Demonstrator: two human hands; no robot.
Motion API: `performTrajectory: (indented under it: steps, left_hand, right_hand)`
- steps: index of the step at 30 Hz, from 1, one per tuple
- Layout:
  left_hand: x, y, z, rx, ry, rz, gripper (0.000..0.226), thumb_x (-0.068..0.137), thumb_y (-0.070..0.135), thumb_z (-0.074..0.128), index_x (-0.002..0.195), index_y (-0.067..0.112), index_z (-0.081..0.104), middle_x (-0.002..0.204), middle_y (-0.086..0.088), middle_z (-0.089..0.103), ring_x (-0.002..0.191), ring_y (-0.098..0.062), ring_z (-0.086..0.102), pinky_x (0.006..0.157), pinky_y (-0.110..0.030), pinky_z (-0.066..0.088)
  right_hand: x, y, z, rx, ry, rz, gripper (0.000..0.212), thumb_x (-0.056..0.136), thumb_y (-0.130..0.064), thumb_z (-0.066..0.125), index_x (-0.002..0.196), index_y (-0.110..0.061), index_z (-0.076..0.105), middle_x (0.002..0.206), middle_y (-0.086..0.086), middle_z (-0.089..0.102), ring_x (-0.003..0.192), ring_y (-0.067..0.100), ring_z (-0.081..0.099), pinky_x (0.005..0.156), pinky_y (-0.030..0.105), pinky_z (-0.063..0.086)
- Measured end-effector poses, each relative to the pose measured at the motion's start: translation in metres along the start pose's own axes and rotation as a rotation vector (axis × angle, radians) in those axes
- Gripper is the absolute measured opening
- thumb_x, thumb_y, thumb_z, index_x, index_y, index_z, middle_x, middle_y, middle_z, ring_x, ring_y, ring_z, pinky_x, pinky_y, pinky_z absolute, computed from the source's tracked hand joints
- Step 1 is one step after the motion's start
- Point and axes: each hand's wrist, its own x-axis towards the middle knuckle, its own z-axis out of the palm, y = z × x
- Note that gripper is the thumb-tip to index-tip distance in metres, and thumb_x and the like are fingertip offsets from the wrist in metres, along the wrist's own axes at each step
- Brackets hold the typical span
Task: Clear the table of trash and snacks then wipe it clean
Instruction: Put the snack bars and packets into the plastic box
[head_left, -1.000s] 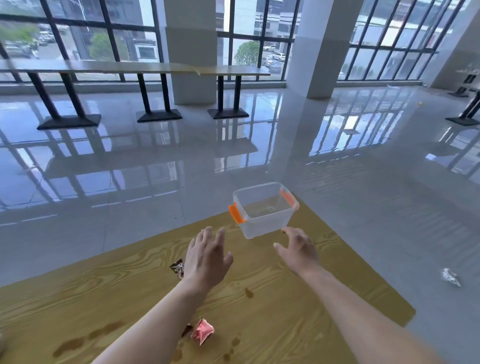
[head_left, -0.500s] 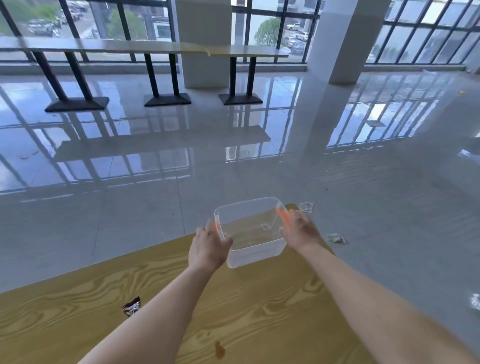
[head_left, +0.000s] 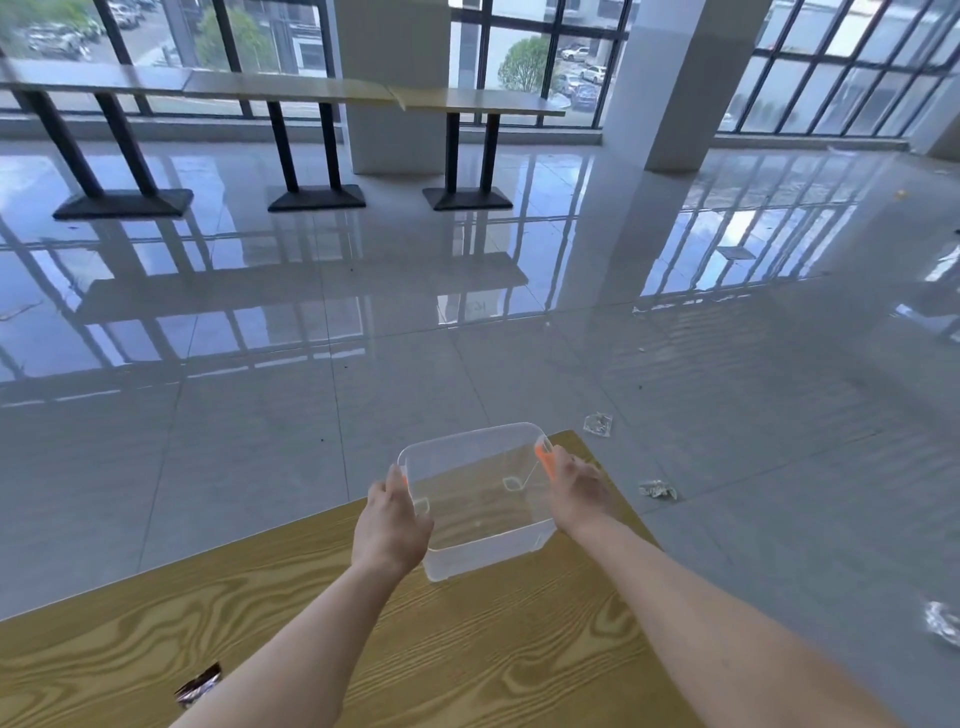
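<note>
A container (head_left: 483, 556) is at your table's (head_left: 519, 649) far corner, your left hand (head_left: 392, 527) gripping its left side, your right hand (head_left: 579, 491) its right. A wrapper (head_left: 200, 687) lies on the table, near left. On the floor (head_left: 311, 415) to the right: far scrap (head_left: 597, 423), middle scrap (head_left: 657, 489), near scrap (head_left: 943, 621).

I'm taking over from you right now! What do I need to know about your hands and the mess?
Left hand: grips the clear bin by its left side.
Right hand: grips the bin's right orange handle.
Bin: at the far corner of the wooden table; it looks empty.
Trash: a dark wrapper lies on the table beside the left arm. Three shiny wrappers lie on the floor.
Done: nothing is binned yet.
Left: bin the trash, then wipe the table. No cloth is in view.
</note>
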Motion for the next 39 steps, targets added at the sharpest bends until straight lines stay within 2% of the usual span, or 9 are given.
performTrajectory:
  steps: [9, 16, 20, 23, 27, 30, 33, 36, 39]
  left_hand:
    - [-0.019, -0.012, -0.026, -0.009, 0.035, 0.032, 0.027, 0.083, 0.017, 0.058, 0.108, 0.021, 0.048, 0.095, -0.005, 0.053, 0.076, -0.019, 0.052, 0.066, -0.034, 0.042]
    - [-0.062, -0.042, -0.079, -0.018, 0.166, 0.072, 0.028, 0.084, 0.020, 0.058, 0.110, 0.020, 0.048, 0.092, -0.006, 0.054, 0.079, -0.026, 0.052, 0.064, -0.037, 0.039]
    - [-0.094, -0.069, -0.115, -0.017, 0.268, 0.081, 0.023, 0.083, 0.020, 0.058, 0.104, 0.019, 0.049, 0.086, -0.003, 0.054, 0.075, -0.025, 0.052, 0.061, -0.037, 0.039]
    - [-0.122, -0.094, -0.145, -0.004, 0.354, 0.066, 0.022, 0.084, 0.020, 0.061, 0.103, 0.018, 0.050, 0.086, -0.003, 0.057, 0.077, -0.026, 0.054, 0.061, -0.036, 0.038]
    - [-0.158, -0.129, -0.181, 0.005, 0.438, 0.044, 0.021, 0.084, 0.022, 0.062, 0.103, 0.017, 0.052, 0.087, -0.005, 0.059, 0.076, -0.027, 0.057, 0.060, -0.036, 0.042]
    - [-0.195, -0.161, -0.208, -0.001, 0.506, 0.017, 0.023, 0.085, 0.024, 0.062, 0.106, 0.020, 0.052, 0.089, -0.004, 0.059, 0.081, -0.027, 0.057, 0.063, -0.037, 0.043]
    - [-0.234, -0.197, -0.235, -0.010, 0.561, -0.037, 0.022, 0.083, 0.028, 0.063, 0.102, 0.025, 0.051, 0.089, 0.000, 0.057, 0.081, -0.026, 0.054, 0.064, -0.036, 0.040]
    - [-0.275, -0.239, -0.260, -0.008, 0.610, -0.093, 0.023, 0.081, 0.027, 0.065, 0.099, 0.025, 0.051, 0.089, 0.000, 0.058, 0.082, -0.026, 0.054, 0.063, -0.036, 0.039]
    - [-0.318, -0.279, -0.281, -0.030, 0.651, -0.146, 0.022, 0.079, 0.025, 0.069, 0.094, 0.028, 0.052, 0.088, 0.001, 0.059, 0.083, -0.026, 0.055, 0.063, -0.036, 0.041]
  right_hand:
    - [-0.026, -0.015, -0.006, 0.073, 0.087, -0.089, 0.031, 0.099, -0.009, 0.038, 0.126, -0.007, 0.051, 0.119, 0.016, 0.065, 0.106, 0.034, 0.061, 0.081, 0.037, 0.043]
    - [-0.060, -0.062, -0.016, 0.170, 0.152, -0.254, 0.042, 0.106, -0.033, 0.028, 0.133, -0.011, 0.052, 0.119, 0.014, 0.068, 0.108, 0.034, 0.063, 0.083, 0.039, 0.047]
    - [-0.082, -0.102, -0.015, 0.159, 0.163, -0.380, 0.040, 0.104, -0.018, 0.034, 0.141, -0.011, 0.047, 0.125, 0.013, 0.066, 0.111, 0.034, 0.063, 0.084, 0.037, 0.050]
    - [-0.104, -0.137, -0.012, 0.158, 0.139, -0.456, 0.047, 0.098, -0.008, 0.037, 0.144, -0.015, 0.043, 0.123, 0.009, 0.068, 0.105, 0.033, 0.066, 0.079, 0.037, 0.050]
    - [-0.134, -0.180, -0.005, 0.189, 0.139, -0.549, 0.053, 0.093, -0.007, 0.046, 0.145, -0.017, 0.042, 0.118, 0.011, 0.070, 0.099, 0.036, 0.068, 0.073, 0.038, 0.051]
    - [-0.164, -0.218, 0.004, 0.248, 0.161, -0.632, 0.044, 0.096, -0.018, 0.050, 0.140, -0.019, 0.047, 0.105, 0.013, 0.073, 0.091, 0.038, 0.070, 0.065, 0.038, 0.050]
    - [-0.199, -0.259, 0.014, 0.296, 0.166, -0.719, 0.044, 0.098, -0.026, 0.049, 0.142, -0.021, 0.046, 0.110, 0.011, 0.073, 0.091, 0.034, 0.071, 0.067, 0.039, 0.055]
    - [-0.240, -0.300, 0.030, 0.313, 0.108, -0.825, 0.049, 0.096, -0.018, 0.052, 0.144, -0.020, 0.043, 0.115, 0.010, 0.071, 0.092, 0.030, 0.072, 0.071, 0.043, 0.059]
    - [-0.280, -0.340, 0.050, 0.312, 0.034, -0.883, 0.052, 0.093, -0.011, 0.053, 0.143, -0.021, 0.045, 0.114, 0.011, 0.072, 0.096, 0.033, 0.070, 0.072, 0.042, 0.057]
